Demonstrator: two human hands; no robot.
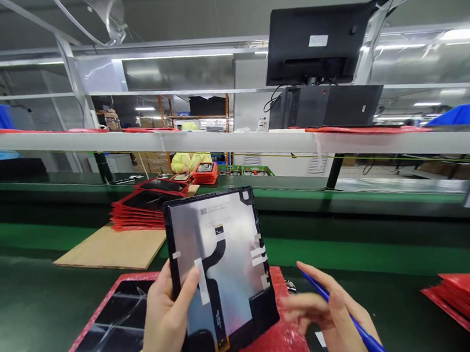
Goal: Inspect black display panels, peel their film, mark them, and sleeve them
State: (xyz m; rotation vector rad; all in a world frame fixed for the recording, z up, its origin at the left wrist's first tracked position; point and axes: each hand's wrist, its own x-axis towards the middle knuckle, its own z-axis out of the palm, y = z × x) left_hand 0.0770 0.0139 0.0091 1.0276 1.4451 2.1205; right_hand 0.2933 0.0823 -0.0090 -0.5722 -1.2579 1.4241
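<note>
One left hand [168, 315] grips the screen panel [233, 266] by its left edge, low in the middle of the head view, thumb pressed on the metal back near the black flex cable [214, 299]. At lower right, the right hand [330, 314] holds a blue pen [368, 338], its thin end angled toward the panel; whether the nearer fingertips touch the panel's edge, I cannot tell. Held tilted from one side, the panel could slip if the thumb slackens, landing on the red bubble wrap [284, 343] or the wrapped panel [118, 317] at lower left. A sliding thumb might crease the cable, and a careless swing of the pen could scratch the metal back.
</note>
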